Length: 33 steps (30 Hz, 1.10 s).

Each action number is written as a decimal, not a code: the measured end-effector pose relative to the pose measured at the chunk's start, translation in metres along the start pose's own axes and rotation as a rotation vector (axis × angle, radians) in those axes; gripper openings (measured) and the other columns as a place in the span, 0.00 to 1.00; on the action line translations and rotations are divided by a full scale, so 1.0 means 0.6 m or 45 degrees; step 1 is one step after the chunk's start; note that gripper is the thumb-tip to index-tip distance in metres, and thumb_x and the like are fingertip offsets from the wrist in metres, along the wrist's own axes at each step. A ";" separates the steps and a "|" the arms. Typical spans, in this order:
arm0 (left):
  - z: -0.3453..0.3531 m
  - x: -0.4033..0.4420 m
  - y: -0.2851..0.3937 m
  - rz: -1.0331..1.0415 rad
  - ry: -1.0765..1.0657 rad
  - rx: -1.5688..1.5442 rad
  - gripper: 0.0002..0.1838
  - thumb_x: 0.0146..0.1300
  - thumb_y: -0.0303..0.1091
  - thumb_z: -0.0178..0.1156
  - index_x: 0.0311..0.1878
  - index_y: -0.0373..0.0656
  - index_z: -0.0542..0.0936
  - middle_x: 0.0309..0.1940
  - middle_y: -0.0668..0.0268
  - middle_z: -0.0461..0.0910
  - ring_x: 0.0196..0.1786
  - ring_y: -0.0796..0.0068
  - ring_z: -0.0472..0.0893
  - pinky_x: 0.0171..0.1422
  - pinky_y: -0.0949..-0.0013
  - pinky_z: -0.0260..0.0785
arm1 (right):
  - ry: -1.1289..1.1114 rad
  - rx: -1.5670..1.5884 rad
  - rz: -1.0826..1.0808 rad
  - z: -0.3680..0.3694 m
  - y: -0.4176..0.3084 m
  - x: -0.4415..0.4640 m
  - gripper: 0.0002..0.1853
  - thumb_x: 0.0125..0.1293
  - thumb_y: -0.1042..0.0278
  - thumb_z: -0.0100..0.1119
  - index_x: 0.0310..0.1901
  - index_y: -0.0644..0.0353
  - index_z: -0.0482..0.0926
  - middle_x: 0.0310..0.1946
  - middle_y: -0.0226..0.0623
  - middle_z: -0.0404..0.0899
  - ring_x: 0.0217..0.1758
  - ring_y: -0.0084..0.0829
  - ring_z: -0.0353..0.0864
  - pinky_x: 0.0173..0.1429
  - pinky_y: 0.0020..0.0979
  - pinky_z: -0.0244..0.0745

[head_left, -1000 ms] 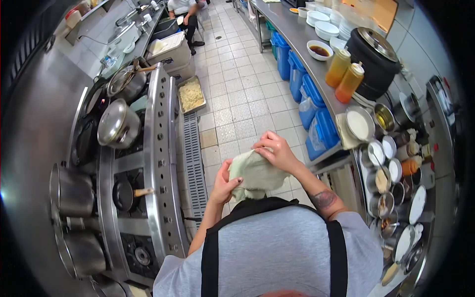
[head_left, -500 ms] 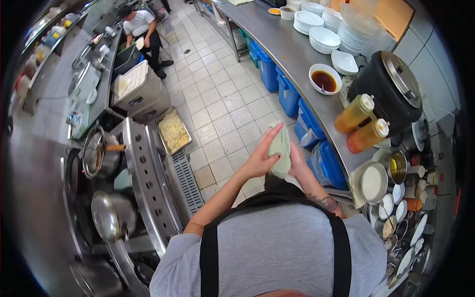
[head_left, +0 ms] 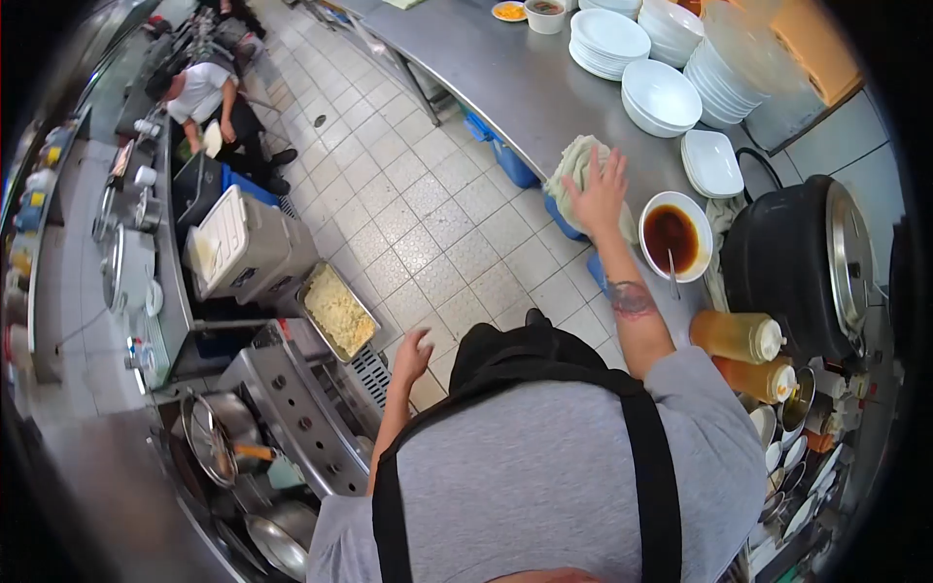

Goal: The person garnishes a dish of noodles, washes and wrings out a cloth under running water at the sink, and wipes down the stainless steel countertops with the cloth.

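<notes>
My right hand (head_left: 600, 194) reaches out over the steel counter's near edge, fingers spread flat on a pale green cloth (head_left: 575, 163). The cloth lies bunched under the palm and to its left, partly hidden by the hand. Close to my right wrist is a white bowl (head_left: 649, 231) of dark brown sauce (head_left: 673, 240) with a spoon (head_left: 673, 276) in it. My left hand (head_left: 412, 354) hangs low above the tiled floor, loosely curled with thumb and fingers apart and nothing visible in it.
White plates (head_left: 610, 41) and bowls (head_left: 663, 92) stack along the counter (head_left: 466, 49). A black soup warmer (head_left: 782, 262) and squeeze bottles (head_left: 729, 335) stand at right. To the left are a stove (head_left: 292, 413), a tray of pale chopped food (head_left: 338, 309) and a seated person (head_left: 206, 97).
My hands, earlier together around the cloth in front of me, have parted. The right hand has carried the cloth onto the counter; the left has dropped leftward. The view has shifted.
</notes>
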<state>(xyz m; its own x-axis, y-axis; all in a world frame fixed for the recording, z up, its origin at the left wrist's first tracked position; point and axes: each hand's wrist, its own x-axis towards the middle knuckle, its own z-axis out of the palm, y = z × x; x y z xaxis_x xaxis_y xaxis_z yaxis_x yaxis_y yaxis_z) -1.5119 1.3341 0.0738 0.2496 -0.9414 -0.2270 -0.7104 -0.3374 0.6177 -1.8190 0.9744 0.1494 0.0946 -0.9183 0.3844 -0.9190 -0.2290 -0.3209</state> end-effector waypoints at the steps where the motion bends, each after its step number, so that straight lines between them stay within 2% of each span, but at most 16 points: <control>1: 0.027 -0.022 -0.096 -0.260 -0.088 0.188 0.21 0.57 0.37 0.61 0.54 0.43 0.74 0.49 0.48 0.76 0.52 0.47 0.75 0.56 0.56 0.67 | -0.078 -0.103 0.062 0.040 0.003 -0.007 0.43 0.59 0.42 0.55 0.69 0.59 0.52 0.70 0.58 0.44 0.74 0.52 0.44 0.72 0.54 0.43; 4: -0.004 -0.074 -0.184 -0.682 -0.474 0.111 0.18 0.57 0.39 0.61 0.50 0.43 0.77 0.45 0.46 0.77 0.51 0.54 0.76 0.55 0.59 0.68 | -0.174 -0.230 0.250 0.093 -0.030 0.024 0.46 0.60 0.36 0.49 0.69 0.64 0.52 0.71 0.58 0.43 0.75 0.51 0.43 0.73 0.51 0.38; 9: -0.020 -0.020 -0.397 -0.661 -0.617 0.145 0.17 0.57 0.37 0.61 0.49 0.44 0.78 0.38 0.51 0.79 0.43 0.60 0.79 0.48 0.62 0.70 | -0.038 -0.230 0.415 0.176 -0.098 0.102 0.41 0.65 0.43 0.46 0.68 0.69 0.51 0.70 0.57 0.45 0.75 0.49 0.42 0.74 0.48 0.38; 14: -0.170 0.245 -0.520 -0.470 -0.499 0.016 0.16 0.57 0.36 0.60 0.49 0.44 0.78 0.31 0.56 0.81 0.35 0.67 0.81 0.41 0.65 0.72 | 0.021 -0.214 0.496 0.261 -0.176 0.207 0.37 0.66 0.47 0.44 0.68 0.69 0.52 0.71 0.57 0.45 0.75 0.49 0.42 0.75 0.47 0.38; 15: -0.206 0.303 -0.515 -0.612 -0.413 -0.205 0.17 0.57 0.35 0.59 0.50 0.43 0.77 0.27 0.60 0.81 0.30 0.69 0.80 0.36 0.66 0.71 | 0.035 -0.179 0.498 0.280 -0.192 0.226 0.37 0.66 0.48 0.44 0.68 0.69 0.53 0.71 0.57 0.45 0.75 0.49 0.42 0.75 0.47 0.38; 16: -0.283 0.368 -0.428 -0.182 -0.345 0.063 0.17 0.58 0.34 0.58 0.51 0.42 0.77 0.27 0.59 0.80 0.31 0.69 0.80 0.36 0.65 0.71 | 0.051 -0.183 0.507 0.298 -0.210 0.249 0.36 0.67 0.49 0.44 0.68 0.68 0.53 0.71 0.56 0.46 0.75 0.48 0.42 0.75 0.46 0.38; 18: -0.332 0.494 -0.490 -0.207 -0.276 0.092 0.17 0.59 0.35 0.58 0.50 0.39 0.76 0.33 0.53 0.82 0.39 0.60 0.81 0.42 0.61 0.72 | 0.066 -0.190 0.537 0.333 -0.239 0.297 0.35 0.67 0.50 0.44 0.68 0.67 0.54 0.71 0.55 0.47 0.75 0.47 0.43 0.75 0.46 0.38; 20: -0.404 0.580 -0.349 -0.103 -0.263 0.268 0.20 0.62 0.38 0.54 0.54 0.35 0.74 0.46 0.51 0.80 0.49 0.57 0.80 0.51 0.62 0.70 | 0.083 -0.117 0.340 0.366 -0.259 0.328 0.30 0.67 0.54 0.45 0.66 0.64 0.60 0.70 0.51 0.52 0.74 0.44 0.48 0.74 0.43 0.43; 21: -0.425 0.614 -0.275 -0.268 -0.274 0.331 0.19 0.63 0.36 0.54 0.54 0.36 0.74 0.46 0.51 0.80 0.49 0.60 0.80 0.52 0.64 0.70 | 0.084 -0.117 0.351 0.376 -0.265 0.333 0.30 0.67 0.54 0.45 0.66 0.64 0.60 0.70 0.51 0.52 0.74 0.44 0.48 0.74 0.43 0.43; 23: -0.416 0.683 -0.305 -0.027 -0.122 0.325 0.17 0.62 0.32 0.55 0.54 0.40 0.74 0.39 0.52 0.81 0.42 0.60 0.81 0.44 0.63 0.72 | 0.070 0.034 0.063 0.394 -0.282 0.344 0.23 0.66 0.59 0.48 0.61 0.60 0.67 0.66 0.47 0.61 0.71 0.41 0.57 0.73 0.40 0.49; 27: -0.359 0.727 -0.248 0.037 -0.337 0.008 0.17 0.63 0.34 0.55 0.54 0.42 0.75 0.40 0.52 0.81 0.41 0.57 0.81 0.44 0.62 0.73 | 0.121 0.393 -0.144 0.374 -0.316 0.316 0.17 0.66 0.64 0.49 0.53 0.61 0.73 0.54 0.47 0.74 0.58 0.37 0.72 0.62 0.38 0.64; 29: -0.302 0.733 -0.286 0.010 -0.501 0.116 0.17 0.61 0.40 0.56 0.53 0.47 0.77 0.38 0.55 0.82 0.43 0.54 0.81 0.46 0.60 0.71 | -0.143 0.993 0.540 0.330 -0.320 0.306 0.14 0.64 0.68 0.50 0.49 0.63 0.76 0.51 0.48 0.75 0.56 0.40 0.73 0.59 0.36 0.66; 30: -0.286 0.721 -0.301 0.193 -0.551 0.104 0.17 0.61 0.40 0.56 0.52 0.48 0.78 0.37 0.56 0.82 0.43 0.54 0.81 0.46 0.60 0.71 | -0.159 1.201 0.889 0.309 -0.315 0.301 0.13 0.63 0.70 0.50 0.47 0.64 0.77 0.48 0.48 0.76 0.54 0.41 0.74 0.57 0.36 0.67; 31: -0.269 0.708 -0.314 0.080 -0.646 0.114 0.17 0.60 0.40 0.58 0.52 0.46 0.77 0.36 0.56 0.82 0.41 0.58 0.81 0.45 0.60 0.71 | -0.058 1.252 1.204 0.291 -0.288 0.290 0.13 0.63 0.69 0.49 0.46 0.64 0.77 0.45 0.48 0.77 0.51 0.40 0.76 0.53 0.35 0.69; 32: -0.228 0.710 -0.397 0.090 -0.718 -0.021 0.19 0.59 0.40 0.59 0.53 0.45 0.77 0.34 0.57 0.82 0.40 0.61 0.81 0.44 0.60 0.71 | 0.583 0.967 0.975 0.354 -0.214 0.249 0.18 0.67 0.58 0.52 0.46 0.67 0.75 0.34 0.46 0.78 0.37 0.38 0.74 0.43 0.41 0.68; 33: -0.247 0.677 -0.367 -0.052 -0.789 -0.055 0.18 0.59 0.39 0.60 0.52 0.44 0.77 0.32 0.58 0.82 0.38 0.62 0.81 0.42 0.60 0.72 | 0.498 0.976 0.960 0.354 -0.115 0.205 0.13 0.65 0.67 0.49 0.45 0.67 0.76 0.41 0.50 0.77 0.47 0.41 0.76 0.53 0.38 0.69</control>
<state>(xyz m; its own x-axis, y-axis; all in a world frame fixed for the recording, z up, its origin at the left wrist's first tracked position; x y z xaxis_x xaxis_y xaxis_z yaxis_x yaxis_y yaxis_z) -1.1566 1.0250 -0.0425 -0.1614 -0.7530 -0.6379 -0.6779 -0.3851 0.6262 -1.6626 0.8087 0.0349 -0.6306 -0.7729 0.0703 -0.2037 0.0774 -0.9760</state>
